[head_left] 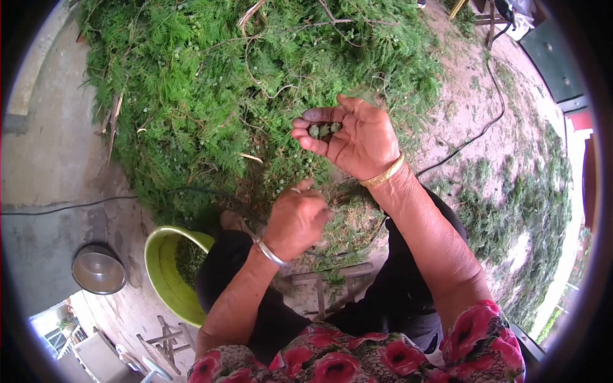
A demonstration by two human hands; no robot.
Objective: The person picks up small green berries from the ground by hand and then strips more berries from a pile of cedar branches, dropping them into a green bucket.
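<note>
Several small green seed cones (324, 130) rest in the cupped palm and curled fingers of my right hand (357, 137), which is turned upward above the edge of a large heap of cut evergreen branches (211, 83). Lower and to the left is my left hand (297, 217), back up and slightly blurred, its fingers curled together near the heap's front edge. Whatever its fingertips pinch, if anything, is hidden. A yellow-green bucket (159, 274) stands by my left knee with many small green pieces inside.
A metal bowl (99, 269) sits on the concrete at left. Between my legs is a wooden stool or frame (332, 274); another wooden stool (167, 341) is behind the bucket. A black cable (472, 137) crosses the ground. Loose green sprigs (511, 198) cover the right side.
</note>
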